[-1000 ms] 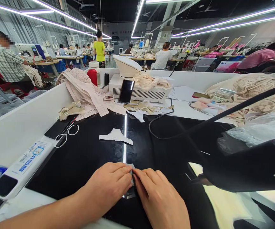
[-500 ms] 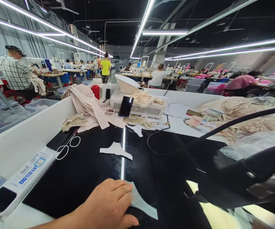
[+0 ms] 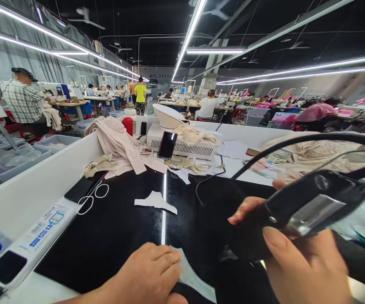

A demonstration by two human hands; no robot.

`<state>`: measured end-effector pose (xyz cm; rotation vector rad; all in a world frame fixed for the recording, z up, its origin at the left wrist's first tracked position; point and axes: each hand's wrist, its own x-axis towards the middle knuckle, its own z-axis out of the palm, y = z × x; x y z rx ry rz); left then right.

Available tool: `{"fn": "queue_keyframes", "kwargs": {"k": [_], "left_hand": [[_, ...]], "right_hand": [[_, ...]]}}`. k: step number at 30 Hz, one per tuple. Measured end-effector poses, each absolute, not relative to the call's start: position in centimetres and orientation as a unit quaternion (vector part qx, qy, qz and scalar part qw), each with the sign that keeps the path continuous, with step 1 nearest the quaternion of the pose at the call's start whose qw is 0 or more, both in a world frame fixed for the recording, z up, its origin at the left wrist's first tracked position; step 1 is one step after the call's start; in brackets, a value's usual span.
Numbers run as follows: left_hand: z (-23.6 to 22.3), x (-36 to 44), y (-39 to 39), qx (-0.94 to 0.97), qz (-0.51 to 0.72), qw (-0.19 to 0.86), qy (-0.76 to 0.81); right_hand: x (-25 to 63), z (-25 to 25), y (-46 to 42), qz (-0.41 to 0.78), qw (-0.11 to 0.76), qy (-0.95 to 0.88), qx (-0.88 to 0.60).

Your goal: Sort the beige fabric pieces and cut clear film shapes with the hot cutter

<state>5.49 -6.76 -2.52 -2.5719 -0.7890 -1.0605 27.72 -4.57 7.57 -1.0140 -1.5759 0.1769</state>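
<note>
My left hand point(image 3: 153, 270) rests on the black work surface point(image 3: 106, 249), fingers together and bent over one end of a pale grey-green curved piece point(image 3: 196, 276). The piece's narrow tail reaches out to the right, lying flat. At the right, my right hand point(image 3: 309, 261) is closed round a black corded hand tool point(image 3: 252, 236) with a shiny metal part. It is raised and tilted, its lower end pointing left toward the piece; motion blurs it, and its exact kind is unclear. A similar white cut piece point(image 3: 155, 200) lies farther back.
Beige fabric strips point(image 3: 119, 143) are heaped at the back left, near a propped phone point(image 3: 167, 144) and a vented white box point(image 3: 182, 141). A black cable point(image 3: 296, 141) arches over the right side. White elastic loops point(image 3: 101, 191) and a long white box point(image 3: 47, 228) lie left.
My right hand left the pale piece, went out of view, and now grips the black tool, which has been lifted. My left hand stays on the piece, now spread out to the right. The view tilted up.
</note>
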Motion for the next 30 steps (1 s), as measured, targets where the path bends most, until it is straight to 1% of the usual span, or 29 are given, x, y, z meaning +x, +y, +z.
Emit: {"fn": "queue_keyframes", "kwargs": {"k": [2, 3, 5, 8, 13, 22, 30], "left_hand": [[-1.8, 5.2, -7.2, -0.896, -0.328, 0.090, -0.285], [-1.4, 5.1, -7.5, -0.902, -0.309, 0.070, -0.293], [-0.6, 4.9, -7.9, -0.909, -0.283, 0.041, -0.303], [0.1, 4.8, -8.2, -0.911, -0.274, 0.030, -0.306], [0.1, 4.8, -8.2, -0.916, -0.260, 0.032, -0.305], [-0.1, 4.8, -8.2, -0.917, -0.260, 0.046, -0.299], [-0.3, 4.8, -8.2, -0.918, -0.255, 0.049, -0.302]], "right_hand": [[26.5, 7.9, -4.5, 0.198, 0.617, -0.648, -0.401], [25.9, 7.9, -4.5, 0.241, 0.624, -0.636, -0.384], [24.7, 7.9, -4.3, 0.292, 0.631, -0.623, -0.358], [23.1, 7.6, -4.1, 0.336, 0.658, -0.598, -0.311], [21.2, 7.1, -3.4, 0.354, 0.718, -0.542, -0.257], [20.8, 5.3, -3.1, 0.353, 0.714, -0.549, -0.253], [20.6, 5.3, -3.1, 0.337, 0.722, -0.543, -0.266]]}}
